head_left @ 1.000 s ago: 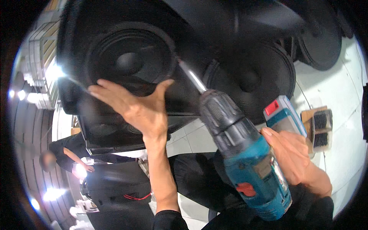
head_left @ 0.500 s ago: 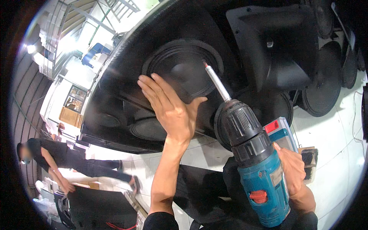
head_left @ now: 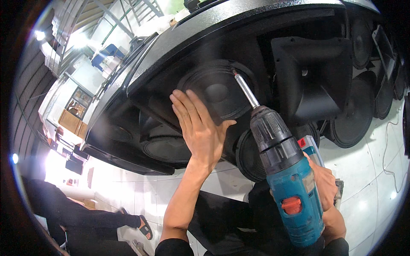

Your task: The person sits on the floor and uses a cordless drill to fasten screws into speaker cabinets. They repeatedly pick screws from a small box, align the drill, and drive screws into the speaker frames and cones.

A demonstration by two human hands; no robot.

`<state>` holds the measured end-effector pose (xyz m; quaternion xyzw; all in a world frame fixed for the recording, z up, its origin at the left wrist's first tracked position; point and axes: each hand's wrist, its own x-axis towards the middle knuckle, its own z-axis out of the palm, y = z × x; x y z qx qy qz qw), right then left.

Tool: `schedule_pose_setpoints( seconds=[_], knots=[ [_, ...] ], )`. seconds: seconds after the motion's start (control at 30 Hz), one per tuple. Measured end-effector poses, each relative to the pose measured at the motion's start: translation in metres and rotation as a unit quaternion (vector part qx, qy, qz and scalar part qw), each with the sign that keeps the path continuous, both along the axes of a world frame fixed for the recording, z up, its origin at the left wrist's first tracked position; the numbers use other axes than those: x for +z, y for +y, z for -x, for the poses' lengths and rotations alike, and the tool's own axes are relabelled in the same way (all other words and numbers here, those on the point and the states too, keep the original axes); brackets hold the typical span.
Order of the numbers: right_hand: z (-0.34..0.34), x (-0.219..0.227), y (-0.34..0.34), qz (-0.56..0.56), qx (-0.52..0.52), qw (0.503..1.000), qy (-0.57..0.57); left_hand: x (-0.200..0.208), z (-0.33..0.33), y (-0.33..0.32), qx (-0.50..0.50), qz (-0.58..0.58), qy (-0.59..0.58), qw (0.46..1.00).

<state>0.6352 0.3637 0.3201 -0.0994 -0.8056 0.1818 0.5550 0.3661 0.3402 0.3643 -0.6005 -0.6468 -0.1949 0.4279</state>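
A teal and black cordless drill (head_left: 294,200) is in my right hand (head_left: 324,183), whose fingers wrap its handle behind the body. Its long silver bit holder (head_left: 246,90) points up and away, the reddish tip overlapping the rim of a round black speaker cone (head_left: 218,91). That cone is set in a large black speaker cabinet (head_left: 265,19). My left hand (head_left: 200,128) is stretched out flat in front of the cabinet, thumb spread to the right, holding nothing. I cannot tell whether its palm touches the cabinet or whether the bit meets a screw.
Right of the cone sits a square black horn (head_left: 314,79). Loose round speakers (head_left: 352,113) stand along the right on the white tiled floor (head_left: 363,183), where a thin cable (head_left: 386,158) lies. Another person in dark clothes (head_left: 94,217) is at lower left.
My view has shifted, so the cabinet sits lower and more of its top edge shows. The other person is now further down and left. Both hands keep much the same pose.
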Motion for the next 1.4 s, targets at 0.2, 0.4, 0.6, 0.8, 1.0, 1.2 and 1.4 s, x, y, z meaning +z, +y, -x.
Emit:
schedule_pose_setpoints(
  seconds=[0.2,0.4,0.6,0.8,1.0,1.2,1.4],
  knots=[
    [-0.009,-0.044,-0.008,0.103,0.005,0.991,-0.082,0.003,-0.003,-0.001,-0.002,0.008,-0.01,1.0],
    [0.001,0.001,0.0,0.053,0.005,0.999,-0.002,-0.001,0.001,-0.002,-0.005,0.005,-0.004,1.0],
    [-0.01,-0.025,-0.011,0.155,-0.021,0.983,-0.099,0.0,0.0,-0.002,-0.009,0.005,-0.012,1.0],
    [-0.016,-0.028,-0.009,0.196,-0.073,0.959,-0.192,-0.002,0.001,0.002,-0.026,-0.011,-0.019,0.999],
    [-0.027,-0.029,-0.016,0.276,-0.09,0.937,-0.193,-0.002,-0.001,0.0,-0.015,-0.006,-0.021,1.0],
    [-0.033,-0.013,-0.021,0.365,-0.109,0.901,-0.208,-0.001,-0.001,-0.001,-0.002,0.003,-0.017,1.0],
    [-0.039,-0.016,-0.013,0.479,-0.07,0.857,-0.175,-0.003,-0.001,0.001,-0.009,-0.005,-0.027,1.0]
  ],
)
